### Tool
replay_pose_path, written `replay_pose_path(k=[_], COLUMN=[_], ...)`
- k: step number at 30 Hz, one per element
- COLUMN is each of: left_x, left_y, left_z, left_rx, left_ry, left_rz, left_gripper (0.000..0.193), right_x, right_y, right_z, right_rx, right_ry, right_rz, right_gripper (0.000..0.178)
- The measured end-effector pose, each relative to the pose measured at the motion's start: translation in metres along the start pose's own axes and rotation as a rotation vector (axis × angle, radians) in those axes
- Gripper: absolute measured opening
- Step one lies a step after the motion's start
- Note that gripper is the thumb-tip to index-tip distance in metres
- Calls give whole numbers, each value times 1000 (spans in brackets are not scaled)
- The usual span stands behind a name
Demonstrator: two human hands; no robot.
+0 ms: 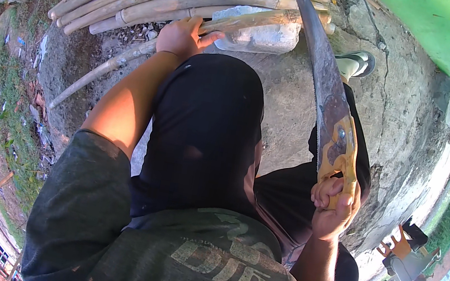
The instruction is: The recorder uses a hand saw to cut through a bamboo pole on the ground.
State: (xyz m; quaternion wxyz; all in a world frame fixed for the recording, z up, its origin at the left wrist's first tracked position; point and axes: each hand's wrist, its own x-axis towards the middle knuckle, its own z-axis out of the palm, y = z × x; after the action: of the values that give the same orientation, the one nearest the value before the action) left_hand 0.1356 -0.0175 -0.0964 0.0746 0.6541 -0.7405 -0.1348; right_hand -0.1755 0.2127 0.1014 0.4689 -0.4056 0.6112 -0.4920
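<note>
One saw (331,93) is being gripped in the right hand (336,204), fingers curled tightly around one handle (350,144), blade being pointed up beyond them. One pole (257,21) is being clasped by the left hand (178,37), thumb spread from fingers, fingertips partly hidden. One block (262,41) is being crossed by it, right of those fingers; at least four more poles (201,1) are lying beyond.

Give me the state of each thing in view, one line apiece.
Left grip: closed on the bamboo pole.
Bamboo pole: held, lying across the pale block.
Pale block: under the pole.
Right grip: closed around the handle of the saw.
Saw: held up, blade crossing the pole in view; contact unclear.
Other bamboo poles: lying side by side, unheld.
Sandal: worn.
Concrete ground: cracked.
</note>
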Motion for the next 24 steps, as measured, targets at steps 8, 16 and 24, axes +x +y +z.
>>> replay_pose_path(k=[8,16,24], left_x=[1,-5,-9], left_y=[-15,-9,-12], left_z=[31,24,22], left_rx=[-38,-92,-151], left_ry=[302,238,185], left_rz=[141,77,44], left_gripper=[58,61,70], right_x=[1,-2,-6], right_y=[1,4,2], right_z=[1,-2,-4], right_rx=[-26,-30,-35], right_ry=[-16,-28,-35], right_rz=[-26,-22,-17], right_gripper=[57,56,57])
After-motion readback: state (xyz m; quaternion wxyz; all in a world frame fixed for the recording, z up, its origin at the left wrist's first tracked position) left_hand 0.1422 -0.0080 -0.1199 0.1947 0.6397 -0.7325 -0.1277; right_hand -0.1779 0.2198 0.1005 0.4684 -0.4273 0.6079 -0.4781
